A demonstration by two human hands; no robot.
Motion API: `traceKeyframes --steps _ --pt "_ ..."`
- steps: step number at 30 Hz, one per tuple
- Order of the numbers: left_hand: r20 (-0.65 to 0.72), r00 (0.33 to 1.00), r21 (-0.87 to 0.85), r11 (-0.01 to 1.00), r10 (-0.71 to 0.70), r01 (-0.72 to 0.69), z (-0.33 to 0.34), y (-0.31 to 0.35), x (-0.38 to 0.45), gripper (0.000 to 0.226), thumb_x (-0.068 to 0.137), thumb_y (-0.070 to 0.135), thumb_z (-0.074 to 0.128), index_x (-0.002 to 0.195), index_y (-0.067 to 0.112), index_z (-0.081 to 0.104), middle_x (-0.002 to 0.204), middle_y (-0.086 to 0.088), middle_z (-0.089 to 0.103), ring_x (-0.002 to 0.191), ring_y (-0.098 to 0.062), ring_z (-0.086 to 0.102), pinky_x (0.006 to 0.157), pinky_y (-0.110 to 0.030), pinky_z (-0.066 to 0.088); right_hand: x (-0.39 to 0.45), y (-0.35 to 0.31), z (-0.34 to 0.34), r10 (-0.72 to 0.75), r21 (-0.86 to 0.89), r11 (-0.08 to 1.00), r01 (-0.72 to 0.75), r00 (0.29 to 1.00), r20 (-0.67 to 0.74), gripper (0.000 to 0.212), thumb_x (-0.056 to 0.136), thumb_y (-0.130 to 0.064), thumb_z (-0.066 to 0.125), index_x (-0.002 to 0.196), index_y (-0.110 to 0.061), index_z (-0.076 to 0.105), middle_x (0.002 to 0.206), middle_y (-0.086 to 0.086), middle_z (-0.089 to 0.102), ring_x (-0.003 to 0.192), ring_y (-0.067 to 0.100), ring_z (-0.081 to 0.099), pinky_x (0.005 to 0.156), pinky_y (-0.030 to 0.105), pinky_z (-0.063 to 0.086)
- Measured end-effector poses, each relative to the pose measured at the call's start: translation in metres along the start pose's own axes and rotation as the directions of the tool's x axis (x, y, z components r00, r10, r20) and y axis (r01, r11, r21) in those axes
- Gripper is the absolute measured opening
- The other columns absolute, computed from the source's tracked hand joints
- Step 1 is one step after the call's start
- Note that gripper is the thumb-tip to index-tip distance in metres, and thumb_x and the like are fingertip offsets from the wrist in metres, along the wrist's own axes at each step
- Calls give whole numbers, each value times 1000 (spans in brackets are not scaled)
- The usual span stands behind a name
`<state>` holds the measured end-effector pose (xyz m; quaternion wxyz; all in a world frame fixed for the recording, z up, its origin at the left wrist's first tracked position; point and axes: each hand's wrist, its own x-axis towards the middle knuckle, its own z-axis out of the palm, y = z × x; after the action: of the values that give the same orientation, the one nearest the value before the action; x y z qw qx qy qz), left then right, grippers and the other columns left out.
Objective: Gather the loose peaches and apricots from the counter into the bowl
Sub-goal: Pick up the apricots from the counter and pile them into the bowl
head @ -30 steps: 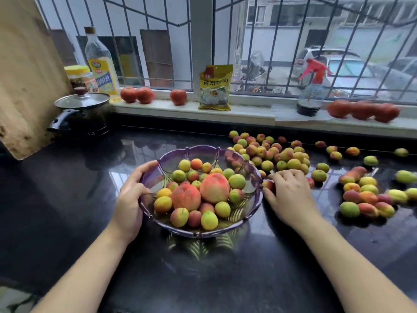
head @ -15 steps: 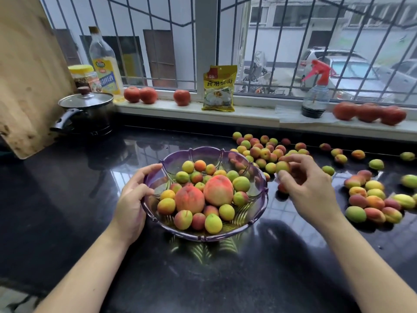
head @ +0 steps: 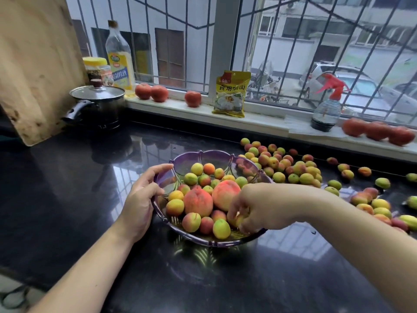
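— How is the bowl [head: 209, 155] described?
— As scalloped purple glass, set upright on the counter, well filled: two large peaches [head: 198, 201] are ringed by small apricots [head: 221, 228].
— And the loose fruit [head: 284, 164]?
— It is heaped just right of the bowl; more [head: 374, 205] is scattered farther right.

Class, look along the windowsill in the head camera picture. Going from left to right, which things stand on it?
Oil bottle → three red fruits → yellow packet → spray bottle → three more red fruits.
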<state>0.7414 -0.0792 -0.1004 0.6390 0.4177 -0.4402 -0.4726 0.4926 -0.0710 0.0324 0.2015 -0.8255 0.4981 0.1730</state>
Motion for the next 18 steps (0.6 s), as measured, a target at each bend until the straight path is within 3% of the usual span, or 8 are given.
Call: traceKeyframes --steps 2,5,11,14,15,16,18 --pt "4 1000 -11 1000 -2 2 0 1 0 58 70 8 50 124 15 70 132 -12 67 122 -28 66 98 -46 56 2 0 1 32 -55 998 -33 999 -11 39 95 -28 67 132 -27 55 116 -3 61 98 17 60 72 24 51" --pt "16 1000 -22 1000 2 -1 0 1 0 59 69 7 50 125 13 69 130 -13 68 120 -27 67 87 -34 60 3 -4 3 5 -112 994 -7 1000 -14 27 95 -25 66 122 -25 63 113 0 62 96 20 61 61 20 44" --pt "24 1000 -30 1000 10 -10 1 3 -2 59 70 8 50 126 12 67 126 -12 70 116 -25 69 85 -32 62 8 -2 15 -5 -84 996 -3 995 -98 33 96 -23 63 128 -31 61 113 1 59 99 22 61 81 31 57" --pt "29 1000 -26 1000 8 -7 0 2 -2 58 71 8 50 127 12 67 127 -12 70 119 -27 68 89 -35 60 -4 9 20 -66 -38 998 59 966 -251 32 98 -27 63 129 -28 60 109 -8 64 96 9 62 78 20 53" --pt "29 1000 -19 1000 6 -6 0 2 -2 58 71 9 50 126 13 68 128 -11 69 120 -26 68 89 -35 60 -8 16 21 -70 33 995 89 923 -378 27 98 -28 64 124 -28 64 105 -13 65 92 3 61 76 16 51" --pt "27 1000 -11 1000 8 -8 -1 1 -1 57 72 9 50 126 14 68 128 -11 69 120 -25 67 87 -34 60 -10 26 22 -35 136 982 131 835 -550 19 97 -27 64 116 -28 68 99 -16 66 87 -2 62 72 12 49" --pt "22 1000 3 1000 20 -20 -1 1 -1 56 72 10 49 124 15 69 128 -10 68 121 -24 67 84 -30 60 -7 53 27 135 279 935 221 506 -852 11 97 -18 64 100 -23 72 88 -15 67 76 -1 62 64 8 44"
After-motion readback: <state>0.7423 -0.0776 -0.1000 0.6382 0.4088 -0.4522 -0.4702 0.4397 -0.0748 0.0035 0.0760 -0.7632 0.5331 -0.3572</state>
